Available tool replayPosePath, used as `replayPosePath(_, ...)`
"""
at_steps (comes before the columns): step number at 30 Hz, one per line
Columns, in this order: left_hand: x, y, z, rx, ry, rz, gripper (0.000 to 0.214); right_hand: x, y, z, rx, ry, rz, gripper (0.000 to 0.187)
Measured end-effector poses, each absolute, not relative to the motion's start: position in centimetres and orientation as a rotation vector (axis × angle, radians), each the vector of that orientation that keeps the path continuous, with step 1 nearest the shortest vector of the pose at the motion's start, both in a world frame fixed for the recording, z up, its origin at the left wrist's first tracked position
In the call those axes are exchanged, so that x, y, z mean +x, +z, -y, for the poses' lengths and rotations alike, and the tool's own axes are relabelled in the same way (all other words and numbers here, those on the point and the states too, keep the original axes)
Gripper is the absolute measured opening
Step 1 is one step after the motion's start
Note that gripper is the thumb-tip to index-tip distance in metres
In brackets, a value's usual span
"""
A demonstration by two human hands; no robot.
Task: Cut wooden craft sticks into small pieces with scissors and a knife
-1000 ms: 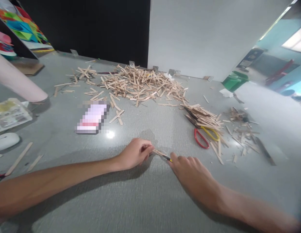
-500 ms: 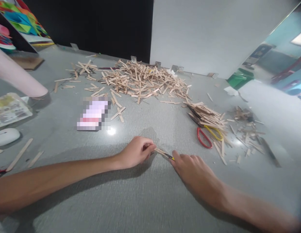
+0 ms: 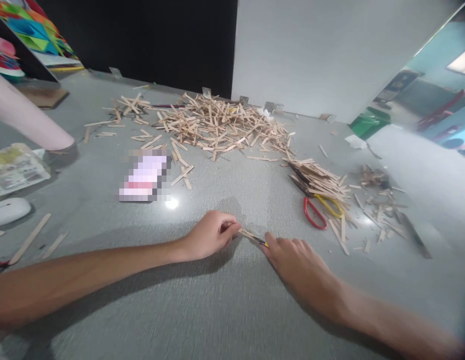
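Note:
Low over the grey table, my left hand [image 3: 213, 235] pinches a thin wooden craft stick [image 3: 246, 233] between thumb and fingers. The stick's free end points right, towards my right hand [image 3: 298, 262]. That hand is closed around a cutter knife [image 3: 261, 242], of which only a narrow dark front end and a bit of yellow show past the thumb. The knife's tip meets the stick in the gap between my hands; the exact contact is too small to make out. Most of the knife is hidden in my palm.
A big heap of craft sticks [image 3: 221, 125] lies against the back panel. Scissors [image 3: 317, 212] with red and yellow handles rest by a stick bundle [image 3: 322, 179] at right, near a loose blade [image 3: 414, 235]. A phone [image 3: 144, 175] and a white mouse [image 3: 10, 211] are leftward.

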State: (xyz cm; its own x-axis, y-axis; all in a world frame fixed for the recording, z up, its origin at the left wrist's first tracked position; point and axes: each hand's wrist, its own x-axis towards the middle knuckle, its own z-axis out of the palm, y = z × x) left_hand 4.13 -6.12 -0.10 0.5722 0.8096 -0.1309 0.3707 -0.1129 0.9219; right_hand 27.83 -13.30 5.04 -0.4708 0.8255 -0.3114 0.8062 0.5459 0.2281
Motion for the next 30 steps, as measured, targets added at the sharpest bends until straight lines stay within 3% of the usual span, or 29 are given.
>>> replayPosePath(6,4.4,0.1,6.2,1.739,0.512,-0.988,0.041,27.7,4.6,13.6,1.405,0.068,-2.396,0.017)
replayPosePath(12,4.4,0.4,6.7,1.8,0.579,-1.001,0.05,26.3,5.9,14.1,1.486,0.074,-2.285,0.029)
replayPosePath(17,4.3,0.1,6.9,1.872,0.607,-0.977,0.048,27.3,6.1,12.8,1.415,0.051,-2.358,0.018)
replayPosePath(21,4.2,-0.2,6.8,1.905,0.618,-0.953,0.048,28.3,6.2,11.5,1.346,0.023,-2.465,0.026)
replayPosePath(30,4.3,-0.2,6.8,1.938,0.643,-0.937,0.047,26.6,6.8,12.1,1.381,0.121,-2.341,0.023)
